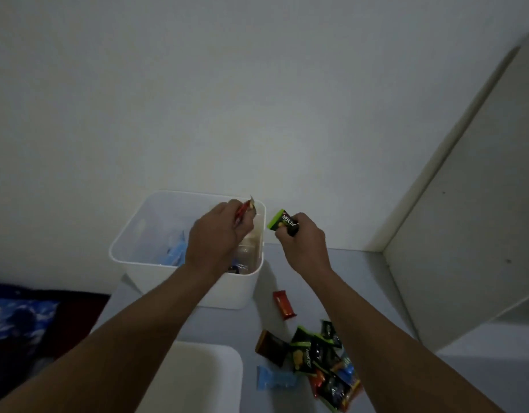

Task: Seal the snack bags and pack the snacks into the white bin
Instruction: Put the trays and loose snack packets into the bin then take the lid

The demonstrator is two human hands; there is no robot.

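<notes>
The white bin [132,257] stands on the grey table against the wall, with blue packets [175,251] and other wrapped snacks inside. Above the bin's right half, my left hand [218,231] grips a red snack packet [245,208] whose end sticks up past the fingers. Just right of the bin's rim, my right hand [302,242] holds a green and black snack packet [282,223], green end pointing left. A red packet [284,305] lies alone on the table below it. A heap of several snack packets [320,362] lies near the front right.
A second white container [203,380] sits at the near edge, left of the heap. A light blue packet [275,378] lies between them. A white cabinet side [454,234] rises on the right. Dark blue patterned fabric [22,320] lies to the left, beyond the table.
</notes>
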